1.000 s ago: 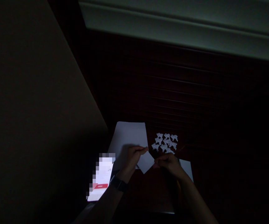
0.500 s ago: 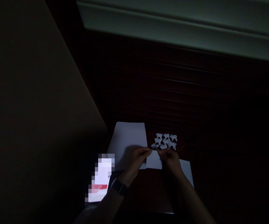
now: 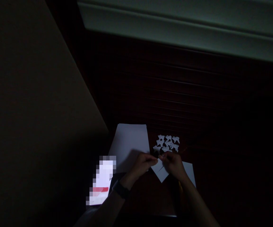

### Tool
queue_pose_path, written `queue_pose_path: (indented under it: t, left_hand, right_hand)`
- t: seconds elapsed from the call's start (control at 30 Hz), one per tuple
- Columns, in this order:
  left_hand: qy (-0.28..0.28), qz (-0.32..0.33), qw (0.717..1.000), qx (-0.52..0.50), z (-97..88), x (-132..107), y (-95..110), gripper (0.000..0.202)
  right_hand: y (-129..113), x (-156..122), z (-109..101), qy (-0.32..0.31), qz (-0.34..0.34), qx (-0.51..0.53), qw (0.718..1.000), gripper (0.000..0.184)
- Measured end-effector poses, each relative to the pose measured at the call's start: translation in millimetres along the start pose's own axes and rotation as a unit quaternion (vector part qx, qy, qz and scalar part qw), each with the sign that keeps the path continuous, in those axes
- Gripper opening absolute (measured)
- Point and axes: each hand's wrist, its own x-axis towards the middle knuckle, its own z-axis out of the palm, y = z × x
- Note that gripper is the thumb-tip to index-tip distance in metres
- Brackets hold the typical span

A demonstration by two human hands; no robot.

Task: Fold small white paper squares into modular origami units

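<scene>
A small white sheet of paper (image 3: 161, 175) is held between my two hands, turned so that one corner points toward me. My left hand (image 3: 144, 164) pinches its far left part, fingers closed. Close beside it, my right hand (image 3: 174, 164) pinches the far part, with the fingertips of both hands almost meeting. A dark crease or edge line runs across the sheet. Just beyond my fingers lie several small folded white paper pieces (image 3: 167, 142) in rows. My left wrist wears a dark watch (image 3: 121, 189).
A stack of white paper (image 3: 131, 137) lies left of the folded pieces. Another white sheet (image 3: 189, 171) is partly under my right forearm. A lit, blurred screen (image 3: 102, 181) stands at lower left. The dark tabletop (image 3: 150, 198) meets a slatted panel (image 3: 169, 91) behind.
The small sheet has turned from lying square to me to standing corner-on. My fingertips have moved closer together and slightly nearer to me.
</scene>
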Motion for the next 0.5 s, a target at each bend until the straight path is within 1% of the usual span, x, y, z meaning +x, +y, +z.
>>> queue_pose_path:
  t: [0.17, 0.33, 0.4, 0.5]
  left_hand:
    - [-0.023, -0.013, 1.000, -0.003, -2.9, -2.7, 5.2, 0.027]
    - [-0.038, -0.014, 0.999, 0.001, -6.1, -3.1, 10.5, 0.026]
    - [-0.035, -0.019, 0.999, -0.014, -9.0, -1.6, 10.5, 0.024]
    - [0.010, -0.038, 0.999, -0.029, -11.9, 1.3, 9.8, 0.024]
  right_hand:
    - [-1.8, 3.3, -6.9, 0.036, -0.003, 0.034, 0.999, 0.027]
    - [1.5, 5.3, -14.0, 0.047, 0.004, 0.052, 0.998, 0.026]
    - [6.3, 7.2, -19.2, 0.076, 0.015, 0.059, 0.995, 0.027]
    - [12.1, 9.4, -23.8, 0.153, 0.023, 0.077, 0.985, 0.027]
